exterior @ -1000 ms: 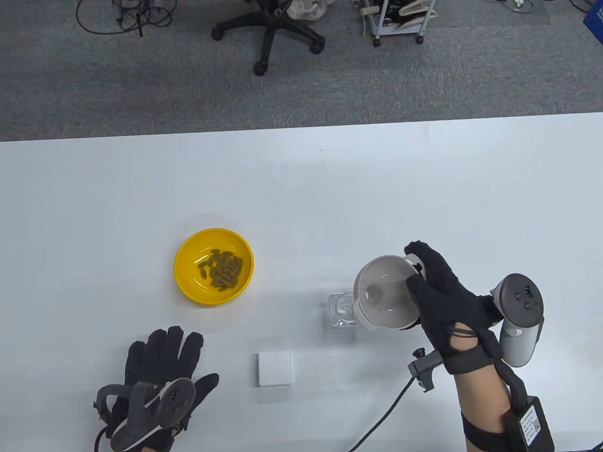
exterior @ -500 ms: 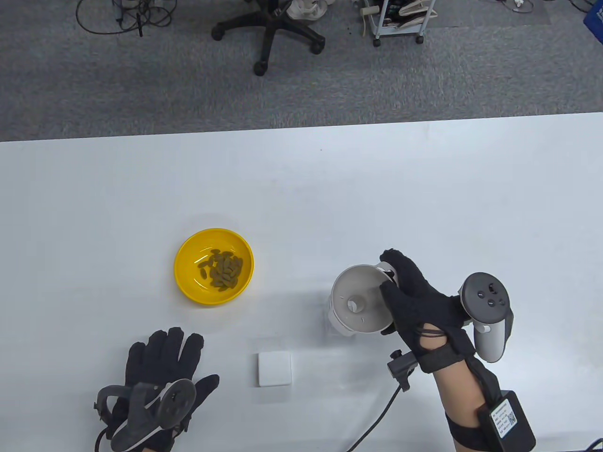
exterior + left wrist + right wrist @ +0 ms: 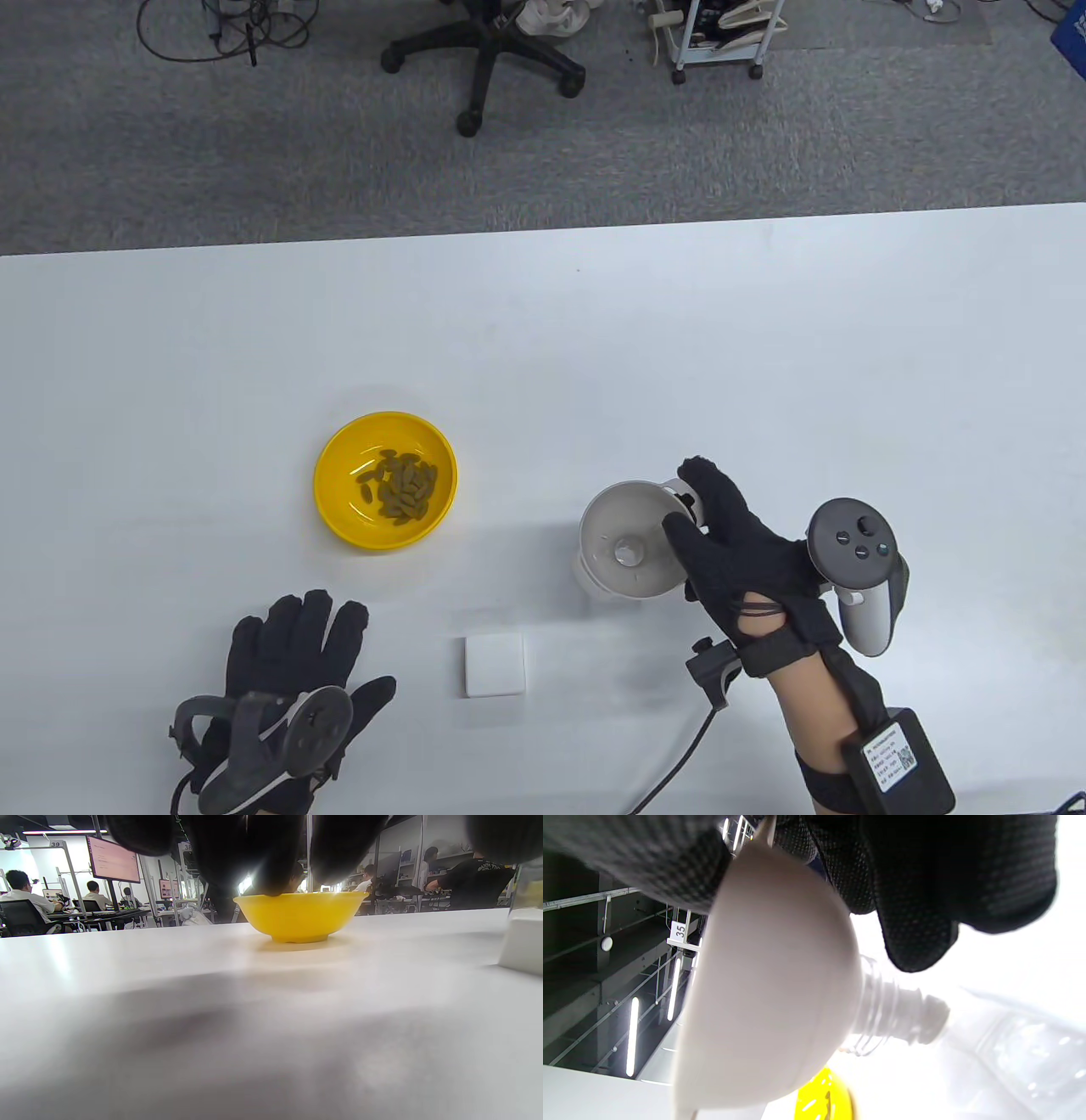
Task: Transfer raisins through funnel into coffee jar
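Shifted leftward, the right hand (image 3: 738, 556) grips the grey plastic funnel (image 3: 628, 552) upright, spout down in the clear glass jar's (image 3: 988, 1052) mouth, right of the yellow bowl (image 3: 385, 480) of raisins (image 3: 399, 488) and a white square block (image 3: 495, 666) on the surface (image 3: 543, 340); the left hand (image 3: 288, 671) lies flat, fingers spread.

The bowl (image 3: 385, 480) is bright yellow and the raisins (image 3: 399, 490) in it are olive-brown, on a plain white desk (image 3: 543, 340). The funnel (image 3: 632, 552) is pale grey, the jar (image 3: 967, 1035) under it clear — both hands wear black knit gloves, left (image 3: 293, 645) and right (image 3: 738, 560). A small white square block (image 3: 495, 666) lies on the desk; the floor (image 3: 339, 170) beyond is speckled grey carpet.
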The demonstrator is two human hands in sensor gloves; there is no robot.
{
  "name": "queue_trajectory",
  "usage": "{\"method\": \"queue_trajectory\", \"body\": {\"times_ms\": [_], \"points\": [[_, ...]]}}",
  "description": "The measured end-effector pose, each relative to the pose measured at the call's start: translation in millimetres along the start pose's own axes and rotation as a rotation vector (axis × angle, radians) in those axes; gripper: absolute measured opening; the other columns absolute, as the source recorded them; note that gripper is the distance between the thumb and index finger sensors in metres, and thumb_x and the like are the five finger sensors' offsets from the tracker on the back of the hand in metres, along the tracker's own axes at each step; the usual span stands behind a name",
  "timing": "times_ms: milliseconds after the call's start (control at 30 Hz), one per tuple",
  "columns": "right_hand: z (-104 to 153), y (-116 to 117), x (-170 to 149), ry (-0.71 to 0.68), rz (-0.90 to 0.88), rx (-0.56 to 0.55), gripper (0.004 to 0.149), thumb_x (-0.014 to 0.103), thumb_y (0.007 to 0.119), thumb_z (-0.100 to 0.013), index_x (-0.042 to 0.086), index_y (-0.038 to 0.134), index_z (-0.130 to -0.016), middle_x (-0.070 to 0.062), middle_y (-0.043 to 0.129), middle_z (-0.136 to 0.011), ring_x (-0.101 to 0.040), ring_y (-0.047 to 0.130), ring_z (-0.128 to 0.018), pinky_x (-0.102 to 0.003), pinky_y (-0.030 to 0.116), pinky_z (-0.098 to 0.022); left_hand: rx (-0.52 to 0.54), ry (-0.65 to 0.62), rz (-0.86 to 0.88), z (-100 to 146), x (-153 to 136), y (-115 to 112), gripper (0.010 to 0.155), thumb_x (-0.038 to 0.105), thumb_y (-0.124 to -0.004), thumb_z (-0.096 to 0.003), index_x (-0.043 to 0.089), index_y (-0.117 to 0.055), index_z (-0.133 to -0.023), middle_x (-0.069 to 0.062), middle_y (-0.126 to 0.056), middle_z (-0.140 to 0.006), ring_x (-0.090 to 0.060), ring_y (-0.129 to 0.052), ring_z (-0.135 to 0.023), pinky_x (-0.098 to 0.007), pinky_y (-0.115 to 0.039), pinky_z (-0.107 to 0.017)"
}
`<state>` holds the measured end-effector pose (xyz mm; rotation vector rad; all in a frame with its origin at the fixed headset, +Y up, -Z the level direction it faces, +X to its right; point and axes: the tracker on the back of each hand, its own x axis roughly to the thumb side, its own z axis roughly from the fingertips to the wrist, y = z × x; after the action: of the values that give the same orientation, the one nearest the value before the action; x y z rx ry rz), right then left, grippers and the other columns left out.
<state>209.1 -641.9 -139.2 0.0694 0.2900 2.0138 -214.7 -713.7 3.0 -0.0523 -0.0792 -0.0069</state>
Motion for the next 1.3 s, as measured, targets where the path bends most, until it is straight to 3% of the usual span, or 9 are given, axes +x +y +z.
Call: {"method": "queue_trajectory", "body": {"times_ms": [400, 500, 767, 967, 1300], "points": [[64, -49, 10, -0.124, 0.431, -0.194, 0.078, 0.057, 0.085, -0.045, 0.017, 0.056, -0.106, -0.025, 0.079, -0.097, -0.04, 0.102, -0.054, -0.049, 0.091, -0.031, 0.014, 0.006, -0.012, 1, -1, 3, 0.083, 0.08, -0.068, -0.037, 0.038, -0.059, -0.108, -0.005, -0.065, -0.118, -0.039, -0.064, -0.107, -0.066, -0.053, -0.077], [78, -53, -3, -0.128, 0.594, -0.235, 0.077, 0.057, 0.085, -0.045, 0.018, 0.058, -0.106, -0.024, 0.077, -0.099, -0.041, 0.101, -0.057, -0.05, 0.09, -0.034, 0.019, 0.004, -0.016, 2, 0, 3, 0.083, 0.08, -0.068, -0.037, 0.038, -0.059, -0.108, -0.005, -0.065, -0.118, -0.039, -0.064, -0.107, -0.066, -0.053, -0.077], [94, -48, -55, -0.085, 0.934, -0.292, 0.076, 0.058, 0.085, -0.044, 0.021, 0.061, -0.106, -0.02, 0.07, -0.106, -0.049, 0.087, -0.082, -0.064, 0.078, -0.055, 0.015, 0.005, -0.026, 2, 1, 3, 0.083, 0.08, -0.068, -0.0368, 0.038, -0.059, -0.108, -0.005, -0.066, -0.118, -0.039, -0.064, -0.107, -0.066, -0.053, -0.077], [92, -34, -76, -0.083, 1.088, -0.281, 0.076, 0.06, 0.085, -0.042, 0.028, 0.06, -0.107, -0.013, 0.058, -0.117, -0.048, 0.056, -0.106, -0.076, 0.045, -0.071, 0.001, 0.012, -0.033, 0, 0, 2, 0.083, 0.08, -0.068, -0.037, 0.038, -0.059, -0.108, -0.004, -0.065, -0.118, -0.039, -0.063, -0.107, -0.066, -0.053, -0.077], [80, -26, -98, -0.089, 1.105, -0.181, 0.091, 0.069, 0.086, -0.036, 0.035, 0.044, -0.11, -0.009, 0.036, -0.123, -0.044, 0.029, -0.112, -0.077, 0.017, -0.069, -0.049, 0.037, -0.042, -6, -5, -7, 0.083, 0.08, -0.068, -0.037, 0.039, -0.058, -0.108, -0.005, -0.065, -0.118, -0.039, -0.063, -0.107, -0.067, -0.052, -0.077]]}}
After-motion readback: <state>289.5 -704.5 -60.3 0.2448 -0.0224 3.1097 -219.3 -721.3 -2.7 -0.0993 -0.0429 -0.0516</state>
